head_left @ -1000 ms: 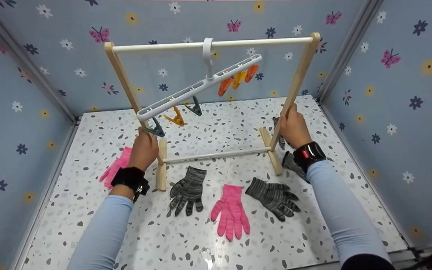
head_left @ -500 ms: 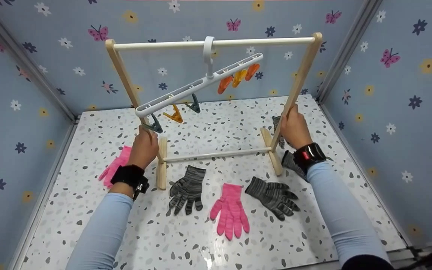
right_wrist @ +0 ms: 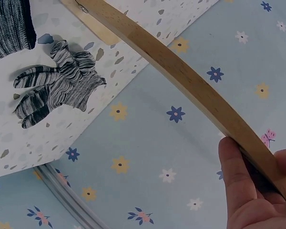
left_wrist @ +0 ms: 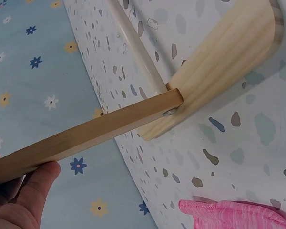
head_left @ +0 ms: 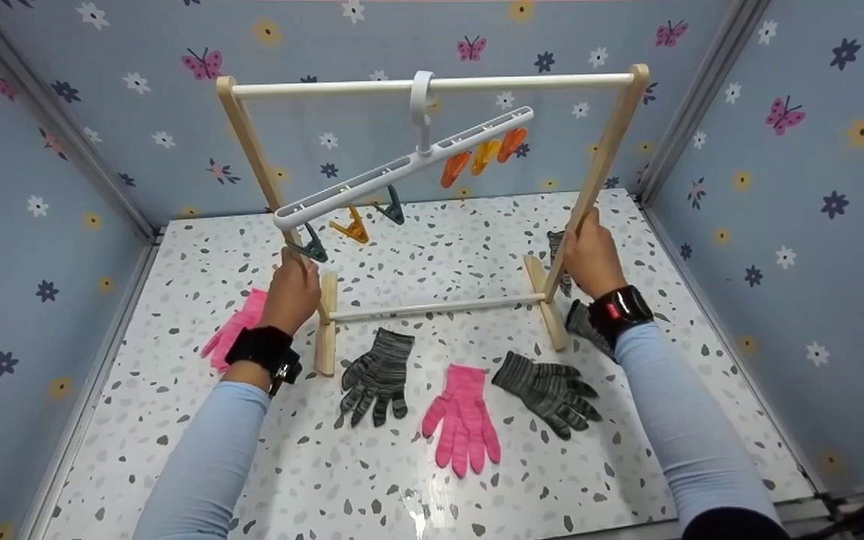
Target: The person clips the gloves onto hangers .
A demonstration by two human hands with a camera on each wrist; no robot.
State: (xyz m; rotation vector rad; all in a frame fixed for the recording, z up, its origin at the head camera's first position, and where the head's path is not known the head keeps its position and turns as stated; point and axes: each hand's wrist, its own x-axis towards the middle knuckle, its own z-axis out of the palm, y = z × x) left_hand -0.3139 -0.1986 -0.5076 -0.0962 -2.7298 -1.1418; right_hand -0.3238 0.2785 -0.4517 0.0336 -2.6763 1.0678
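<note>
A small drying rack [head_left: 432, 84] with wooden side posts and white bars stands between my hands. My left hand [head_left: 291, 291] grips its left post; in the left wrist view, fingers and thumb wrap the wooden post [left_wrist: 95, 128]. On the other side my right hand [head_left: 592, 253] holds the right post, and the right wrist view shows the wooden post [right_wrist: 181, 71] between thumb and fingers. From the top bar hangs a white clip hanger [head_left: 372, 184], slanting across the view. Green, yellow and orange clothespins, such as a yellow clothespin [head_left: 353, 225], dangle from it.
In front of the rack lie a grey striped glove [head_left: 379, 375], a pink glove [head_left: 463, 420] and another grey glove [head_left: 548, 394]. A second pink glove [head_left: 233, 330] is beside my left wrist. More grey gloves lie near my right wrist, partly covered. Flowered walls surround the speckled table [head_left: 372, 495].
The hanger's near left end has swung slightly up and the scene has shifted a little in view. Both hands stay on the rack's posts.
</note>
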